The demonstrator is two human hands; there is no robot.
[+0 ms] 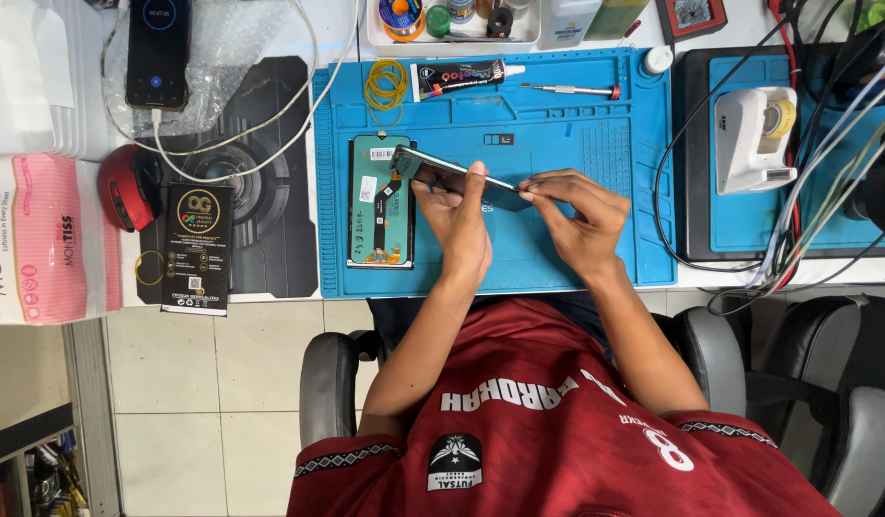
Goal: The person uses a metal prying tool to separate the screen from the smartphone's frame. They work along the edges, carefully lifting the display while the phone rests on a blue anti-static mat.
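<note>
Both hands hold a dark phone [452, 175] tilted above the blue work mat [577, 115]. My left hand [457, 220] grips its left half, thumb across the upper edge. My right hand [581, 215] pinches its right end with the fingertips. Just left of my left hand, a replacement screen panel [377, 206] lies face down on the mat, its green back and flex cable showing. The part of the phone under my fingers is hidden.
On the mat's far side lie yellow rubber bands [386, 86], a glue tube [457, 77] and a screwdriver [569, 90]. At left sit a black box [197, 249], a red object [126, 187], a charging phone [158, 48] and tissue packs [40, 239]. A white device [754, 139] and cables lie at right.
</note>
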